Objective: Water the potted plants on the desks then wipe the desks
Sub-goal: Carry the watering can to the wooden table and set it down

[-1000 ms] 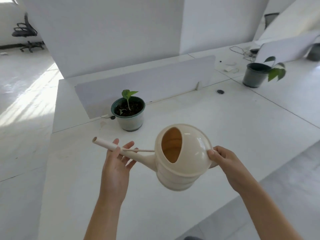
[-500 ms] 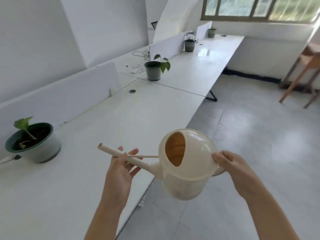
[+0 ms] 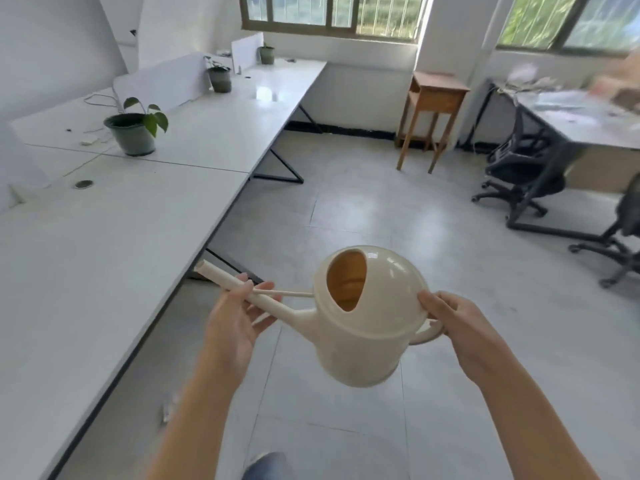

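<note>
Gripping the watering can (image 3: 374, 327): left hand (image 3: 228, 323) holds the spout, right hand (image 3: 453, 320) the handle. I note it has now cleared the worktop (image 3: 86, 254) edge at 9 o'clock; open floor (image 3: 381, 209) at 12.

You are holding the watering can (image 3: 374, 327) over the floor (image 3: 363, 209), just right of the table (image 3: 86, 254). A potted plant (image 3: 133, 135) is sitting on that table ahead, another pot (image 3: 220, 77) standing well behind it.
</note>
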`<state>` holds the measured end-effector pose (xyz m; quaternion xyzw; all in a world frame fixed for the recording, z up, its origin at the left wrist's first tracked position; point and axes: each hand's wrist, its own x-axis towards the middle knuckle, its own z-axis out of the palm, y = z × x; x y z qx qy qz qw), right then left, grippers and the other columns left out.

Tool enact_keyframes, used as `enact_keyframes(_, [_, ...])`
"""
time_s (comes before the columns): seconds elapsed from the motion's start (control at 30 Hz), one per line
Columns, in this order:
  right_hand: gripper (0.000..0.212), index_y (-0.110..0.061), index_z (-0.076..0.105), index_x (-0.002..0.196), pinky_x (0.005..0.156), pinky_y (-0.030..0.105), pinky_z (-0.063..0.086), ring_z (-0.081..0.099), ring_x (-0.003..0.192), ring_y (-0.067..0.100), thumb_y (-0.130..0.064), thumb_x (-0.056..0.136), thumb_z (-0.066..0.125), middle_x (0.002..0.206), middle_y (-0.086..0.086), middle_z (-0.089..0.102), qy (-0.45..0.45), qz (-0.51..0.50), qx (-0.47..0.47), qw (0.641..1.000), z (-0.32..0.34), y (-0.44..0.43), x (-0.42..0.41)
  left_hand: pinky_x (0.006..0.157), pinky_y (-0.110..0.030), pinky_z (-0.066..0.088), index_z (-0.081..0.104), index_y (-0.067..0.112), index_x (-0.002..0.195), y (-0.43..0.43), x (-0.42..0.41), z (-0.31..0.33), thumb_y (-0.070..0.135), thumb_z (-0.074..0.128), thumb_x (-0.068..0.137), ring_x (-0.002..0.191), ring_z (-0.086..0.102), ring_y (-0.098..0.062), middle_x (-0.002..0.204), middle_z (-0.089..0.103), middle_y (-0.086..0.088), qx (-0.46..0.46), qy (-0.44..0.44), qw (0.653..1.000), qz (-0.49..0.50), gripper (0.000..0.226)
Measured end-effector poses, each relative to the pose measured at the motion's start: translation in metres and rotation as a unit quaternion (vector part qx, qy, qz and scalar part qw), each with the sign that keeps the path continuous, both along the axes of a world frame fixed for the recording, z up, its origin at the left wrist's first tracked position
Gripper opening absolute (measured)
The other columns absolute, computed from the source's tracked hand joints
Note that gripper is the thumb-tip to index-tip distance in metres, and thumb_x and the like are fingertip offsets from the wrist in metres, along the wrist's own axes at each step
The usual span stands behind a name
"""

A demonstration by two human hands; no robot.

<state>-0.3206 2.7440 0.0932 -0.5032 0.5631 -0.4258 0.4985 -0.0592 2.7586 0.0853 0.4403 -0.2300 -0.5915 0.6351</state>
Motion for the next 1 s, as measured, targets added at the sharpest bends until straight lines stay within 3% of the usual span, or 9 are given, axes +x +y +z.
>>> enact_keyframes(0.07, [0.059,-0.006,0.054,0.071,0.058,0.012,0.046,0.066,0.057,0.005,-0.058,0.043,0.064,0.056,-0.012,0.068,-0.008,-0.018,0.001,1.0,0.0,0.004,-0.022,0.076,-0.038,0.048,0.045,0.018,0.095,-0.008,-0.021,-0.001,0.017,0.041,0.094,0.09,0.061,-0.028,0.097,0.061,-0.012,0.003,-0.004,1.0,-0.026,0.005])
enact_keyframes(0.17, [0.06,-0.004,0.054,0.074,0.063,0.015,0.045,0.067,0.054,0.01,-0.055,0.045,0.066,0.056,-0.013,0.068,-0.02,-0.043,0.005,0.999,-0.004,0.003,-0.052,0.073,-0.037,0.048,0.041,0.015,0.108,-0.028,-0.052,-0.001,0.017,0.04,0.094,0.09,0.061,-0.029,0.096,0.062,-0.011,0.004,-0.013,0.998,-0.054,0.013])
enact_keyframes(0.23, [0.073,-0.005,0.055,0.072,0.064,0.016,0.045,0.067,0.055,0.01,-0.064,0.033,0.071,0.057,-0.012,0.068,-0.014,-0.062,0.009,0.998,-0.007,-0.003,-0.07,0.073,-0.038,0.048,0.039,0.014,0.112,-0.045,-0.071,-0.002,0.017,0.039,0.095,0.089,0.061,-0.029,0.096,0.062,-0.012,0.001,-0.017,0.997,-0.07,0.017])
enact_keyframes(0.3, [0.088,-0.005,0.055,0.07,0.055,0.01,0.047,0.065,0.055,0.005,-0.075,0.019,0.072,0.056,-0.011,0.066,-0.018,-0.08,0.007,0.997,-0.008,-0.014,-0.086,0.074,-0.039,0.048,0.038,0.014,0.116,-0.065,-0.088,-0.006,0.016,0.038,0.096,0.089,0.06,-0.029,0.098,0.062,-0.013,0.001,-0.018,0.996,-0.082,0.02])
enact_keyframes(0.43, [0.091,-0.006,0.053,0.066,0.051,0.009,0.045,0.06,0.053,0.0,-0.079,0.015,0.07,0.054,-0.011,0.061,-0.015,-0.102,0.012,0.995,-0.01,-0.057,-0.114,0.076,-0.04,0.048,0.039,0.014,0.118,-0.12,-0.119,-0.015,0.016,0.038,0.096,0.09,0.06,-0.029,0.099,0.063,-0.014,0.0,-0.016,0.995,-0.1,0.023])
enact_keyframes(0.5, [0.09,-0.007,0.053,0.065,0.06,0.016,0.047,0.06,0.057,0.003,-0.08,0.015,0.07,0.059,-0.005,0.058,-0.007,-0.111,0.015,0.994,-0.012,-0.085,-0.13,0.076,-0.04,0.048,0.041,0.014,0.118,-0.152,-0.133,-0.017,0.016,0.037,0.095,0.09,0.06,-0.029,0.098,0.063,-0.013,-0.003,-0.017,0.994,-0.107,0.023])
enact_keyframes(0.6, [0.092,-0.006,0.056,0.07,0.084,0.041,0.047,0.064,0.068,0.017,-0.08,0.017,0.071,0.066,0.001,0.061,0.002,-0.121,0.028,0.992,-0.01,-0.129,-0.153,0.078,-0.041,0.048,0.041,0.016,0.12,-0.2,-0.156,-0.017,0.016,0.037,0.095,0.09,0.061,-0.029,0.097,0.064,-0.012,-0.009,-0.017,0.993,-0.113,0.025])
enact_keyframes(0.8, [0.097,-0.003,0.055,0.072,0.094,0.045,0.035,0.066,0.052,0.008,-0.079,0.014,0.07,0.053,-0.011,0.065,-0.015,-0.137,0.039,0.99,-0.004,-0.211,-0.189,0.076,-0.039,0.049,0.041,0.015,0.12,-0.293,-0.198,-0.006,0.017,0.038,0.095,0.088,0.061,-0.028,0.098,0.064,-0.011,-0.011,-0.032,0.992,-0.125,0.025])
enact_keyframes(1.0, [0.096,-0.004,0.058,0.073,0.095,0.047,0.038,0.065,0.061,0.008,-0.082,0.017,0.069,0.057,-0.007,0.066,-0.032,-0.158,0.038,0.986,-0.011,-0.294,-0.236,0.077,-0.04,0.049,0.042,0.015,0.117,-0.381,-0.243,-0.003,0.017,0.039,0.095,0.09,0.061,-0.029,0.101,0.063,-0.013,-0.008,-0.049,0.987,-0.151,0.023])
